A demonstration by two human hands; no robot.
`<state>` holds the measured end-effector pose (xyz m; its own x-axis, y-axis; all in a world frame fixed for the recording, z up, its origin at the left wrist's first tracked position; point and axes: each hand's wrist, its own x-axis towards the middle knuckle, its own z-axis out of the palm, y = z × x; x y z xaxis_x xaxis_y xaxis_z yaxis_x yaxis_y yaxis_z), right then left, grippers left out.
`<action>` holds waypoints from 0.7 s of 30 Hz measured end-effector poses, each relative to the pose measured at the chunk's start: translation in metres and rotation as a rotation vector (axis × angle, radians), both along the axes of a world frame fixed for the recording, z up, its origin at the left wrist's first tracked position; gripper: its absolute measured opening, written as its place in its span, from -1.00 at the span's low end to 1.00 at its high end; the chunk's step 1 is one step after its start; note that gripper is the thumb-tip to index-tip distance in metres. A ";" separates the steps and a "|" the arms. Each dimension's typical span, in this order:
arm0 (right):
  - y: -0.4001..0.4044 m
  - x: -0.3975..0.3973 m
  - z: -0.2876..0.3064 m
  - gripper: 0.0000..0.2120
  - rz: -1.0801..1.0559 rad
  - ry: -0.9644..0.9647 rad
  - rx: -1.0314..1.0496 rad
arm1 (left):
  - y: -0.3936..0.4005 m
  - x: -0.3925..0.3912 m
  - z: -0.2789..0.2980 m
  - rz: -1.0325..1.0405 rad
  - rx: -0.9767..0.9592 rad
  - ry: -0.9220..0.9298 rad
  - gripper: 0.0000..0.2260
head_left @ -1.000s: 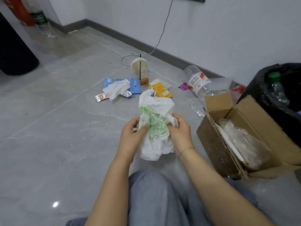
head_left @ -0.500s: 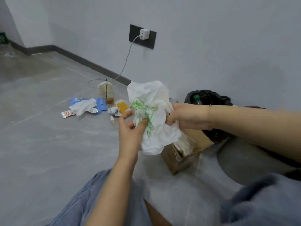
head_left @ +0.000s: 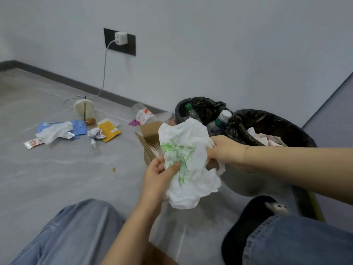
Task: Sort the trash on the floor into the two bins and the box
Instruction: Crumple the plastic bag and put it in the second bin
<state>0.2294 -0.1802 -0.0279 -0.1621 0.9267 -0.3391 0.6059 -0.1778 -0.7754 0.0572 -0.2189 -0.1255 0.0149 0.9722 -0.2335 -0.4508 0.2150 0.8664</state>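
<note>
Swinging the white plastic bag (head_left: pixel 188 163) rightward — now at the box (head_left: pixel 150 133).
Both hands are gripping it, left hand (head_left: pixel 159 175) at seven o'clock, right hand (head_left: pixel 226 152) at three — bins (head_left: pixel 275 121) beyond.

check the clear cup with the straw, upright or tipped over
Upright. The clear cup stands on the floor near the wall, lid on top, dark straw rising vertically through it.
</note>
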 end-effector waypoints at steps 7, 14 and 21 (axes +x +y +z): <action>0.004 0.050 0.006 -0.87 -0.008 -0.066 0.024 | 0.003 -0.012 -0.010 -0.026 -0.088 0.043 -0.81; 0.013 0.064 0.024 -0.46 0.279 -0.174 -0.205 | 0.005 -0.024 -0.011 0.005 0.001 0.177 -0.88; 0.020 0.017 0.031 -0.46 0.363 -0.332 -0.107 | 0.000 -0.026 -0.003 -0.165 0.175 0.226 -0.73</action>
<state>0.2466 -0.1605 0.0028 -0.3349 0.7877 -0.5171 0.8543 0.0223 -0.5192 0.0309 -0.2184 -0.1289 0.1423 0.9867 -0.0779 -0.2149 0.1077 0.9707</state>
